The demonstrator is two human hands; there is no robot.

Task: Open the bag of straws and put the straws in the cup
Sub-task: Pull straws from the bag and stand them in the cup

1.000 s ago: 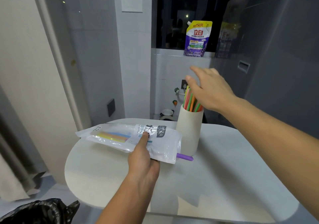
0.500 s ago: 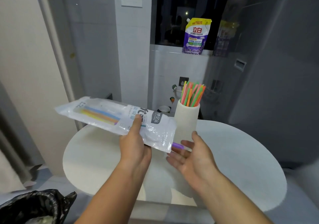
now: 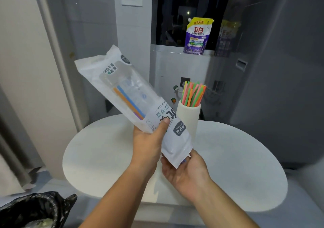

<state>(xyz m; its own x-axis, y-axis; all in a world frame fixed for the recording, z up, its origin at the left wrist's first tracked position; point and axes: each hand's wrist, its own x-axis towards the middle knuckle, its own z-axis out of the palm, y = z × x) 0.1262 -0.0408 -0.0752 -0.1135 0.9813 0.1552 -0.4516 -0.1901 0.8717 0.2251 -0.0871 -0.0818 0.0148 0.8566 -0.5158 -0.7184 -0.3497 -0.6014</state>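
My left hand (image 3: pixel 149 143) grips the white and clear straw bag (image 3: pixel 129 94) around its lower part and holds it tilted, far end up and to the left. A few straws, orange, blue and purple (image 3: pixel 128 103), still lie inside it. My right hand (image 3: pixel 185 169) is cupped under the bag's lower open end, fingers touching it; a bit of purple-blue straw shows there. Behind the bag stands the tall white cup (image 3: pixel 189 120) on the round white table (image 3: pixel 236 157), holding several green, orange and pink straws (image 3: pixel 192 94).
A black-lined bin (image 3: pixel 35 210) sits at the lower left beside the table. A purple and yellow detergent pouch (image 3: pixel 197 36) stands on the ledge behind. A grey appliance (image 3: pixel 280 69) fills the right side, a white wall the left.
My left hand has lifted the bag off the table and tipped it steeply, open end down. My right hand left the cup's straws and came down under the bag's lower end.
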